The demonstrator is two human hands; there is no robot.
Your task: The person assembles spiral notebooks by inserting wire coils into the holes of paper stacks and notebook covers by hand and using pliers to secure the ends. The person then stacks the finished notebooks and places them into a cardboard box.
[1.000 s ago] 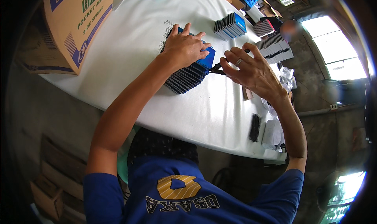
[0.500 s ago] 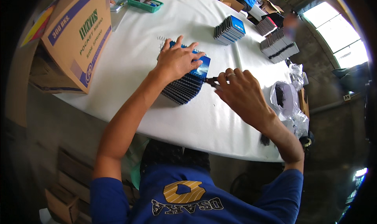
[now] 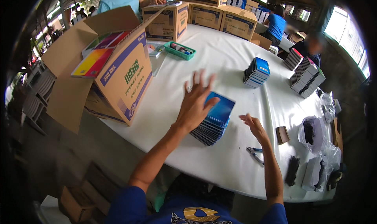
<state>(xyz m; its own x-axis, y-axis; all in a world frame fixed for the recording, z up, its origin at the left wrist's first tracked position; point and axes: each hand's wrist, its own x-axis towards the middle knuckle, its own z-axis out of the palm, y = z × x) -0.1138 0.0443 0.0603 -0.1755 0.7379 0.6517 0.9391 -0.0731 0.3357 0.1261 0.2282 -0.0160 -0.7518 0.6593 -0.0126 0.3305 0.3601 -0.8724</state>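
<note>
A stack of small blue spiral notebooks [image 3: 220,108] stands on the white-covered table, its black coil bindings facing me. Spread fingers blur on my left hand [image 3: 194,106], which is at the stack's left side and partly covers it; nothing is in its grip. To the right of the stack, my right hand [image 3: 253,126] is empty with its fingers stretched out. Cutting pliers with blue on the handles [image 3: 256,155] lie on the table just below that hand, their jaws partly hidden by nothing but the forearm beside them.
An open carton of colourful notebooks [image 3: 121,82] stands at the left. Beyond are a green basket [image 3: 180,51] and another notebook stack [image 3: 256,73]. Rightward lie a small brown box [image 3: 282,135], black coils [image 3: 292,171] and a plastic bag [image 3: 312,133]. Other people are around the table.
My right hand has let go of the pliers, which now lie on the table. My left hand has lifted toward the stack's left side. The view has tilted up and shifted left.
</note>
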